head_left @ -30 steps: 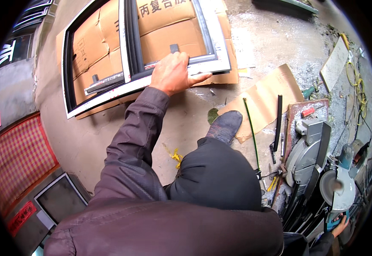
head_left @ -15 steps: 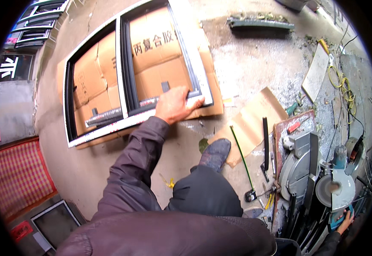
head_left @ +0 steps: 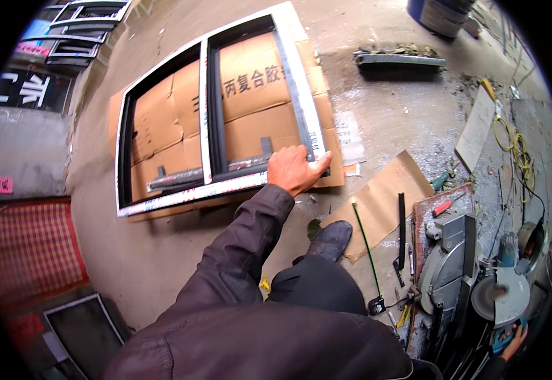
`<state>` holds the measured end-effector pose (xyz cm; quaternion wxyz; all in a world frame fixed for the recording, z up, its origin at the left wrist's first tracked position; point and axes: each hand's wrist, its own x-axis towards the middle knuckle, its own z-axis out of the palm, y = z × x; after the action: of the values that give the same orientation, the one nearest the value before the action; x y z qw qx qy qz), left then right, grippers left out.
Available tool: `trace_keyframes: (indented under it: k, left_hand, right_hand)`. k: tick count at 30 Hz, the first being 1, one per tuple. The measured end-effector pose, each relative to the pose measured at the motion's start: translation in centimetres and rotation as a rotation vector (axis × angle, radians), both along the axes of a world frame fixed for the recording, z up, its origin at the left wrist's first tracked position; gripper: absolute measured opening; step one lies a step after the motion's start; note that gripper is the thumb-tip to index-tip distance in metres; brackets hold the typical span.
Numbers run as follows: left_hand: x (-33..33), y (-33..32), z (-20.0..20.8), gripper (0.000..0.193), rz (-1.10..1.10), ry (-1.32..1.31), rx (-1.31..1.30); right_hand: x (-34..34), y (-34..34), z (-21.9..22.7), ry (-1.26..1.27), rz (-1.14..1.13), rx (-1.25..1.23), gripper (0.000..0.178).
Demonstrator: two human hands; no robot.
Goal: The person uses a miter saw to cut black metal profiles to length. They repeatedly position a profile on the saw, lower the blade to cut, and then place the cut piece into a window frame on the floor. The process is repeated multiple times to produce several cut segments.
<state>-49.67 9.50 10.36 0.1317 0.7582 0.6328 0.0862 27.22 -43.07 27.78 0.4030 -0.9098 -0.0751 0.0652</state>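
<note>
A white-edged, dark-lined window frame [head_left: 205, 114] with two openings lies flat on brown cardboard [head_left: 250, 66]. My left hand [head_left: 294, 170] grips its near rail close to the right corner, fingers over the rail and thumb stretched toward the corner. Along the inside of that rail lie dark wrapped strips [head_left: 181, 178]. Low at the right edge, my right hand [head_left: 514, 343] is closed around the teal handle of a cut-off saw [head_left: 501, 294]. That hand is partly dark and small in view. My foot in a dark shoe [head_left: 332, 240] stands between the frame and the saw.
A cardboard sheet [head_left: 387, 206] lies beside my shoe, with a tape measure [head_left: 376, 306] drawn out over it. Near the saw are a red-handled screwdriver [head_left: 442, 209] and black strips [head_left: 402, 231]. Yellow cable [head_left: 521, 152], a metal channel [head_left: 399, 60] and a bucket [head_left: 440, 16] lie farther off.
The view has shifted, so most things appear farther right and slightly lower. My left hand sits a little nearer the frame's corner. The right hand stays on the saw handle.
</note>
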Motion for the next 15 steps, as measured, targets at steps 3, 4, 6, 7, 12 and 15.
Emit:
trace_keyframes:
  k: [3, 4, 6, 7, 12, 15]
  left_hand:
    - [-0.2, -1.0, -0.7, 0.068, -0.025, -0.054, 0.061]
    - [-0.5, -1.5, -1.6, 0.067, -0.02, -0.087, 0.045]
    - [-1.3, -2.4, -1.0, 0.066, -0.034, -0.057, 0.032]
    - [-1.9, -2.9, -1.1, 0.064, -0.035, -0.053, 0.039]
    - [-5.0, -4.8, 0.7, 0.058, -0.105, -0.032, -0.034]
    - [-6.5, -6.1, 0.8, 0.055, -0.167, -0.056, -0.016]
  right_hand:
    - [4.9, -2.8, 1.3, -0.034, 0.05, -0.009, 0.052]
    - [7.5, -3.6, 3.9, -0.072, 0.079, -0.004, 0.054]
    - [9.0, -3.8, 2.8, -0.066, 0.097, -0.064, 0.054]
    - [9.4, -3.6, 2.7, -0.068, 0.103, -0.1, 0.054]
    - [6.3, -2.0, 1.1, -0.041, 0.059, -0.067, 0.053]
    - [3.0, -1.3, 2.2, 0.025, 0.057, -0.049, 0.054]
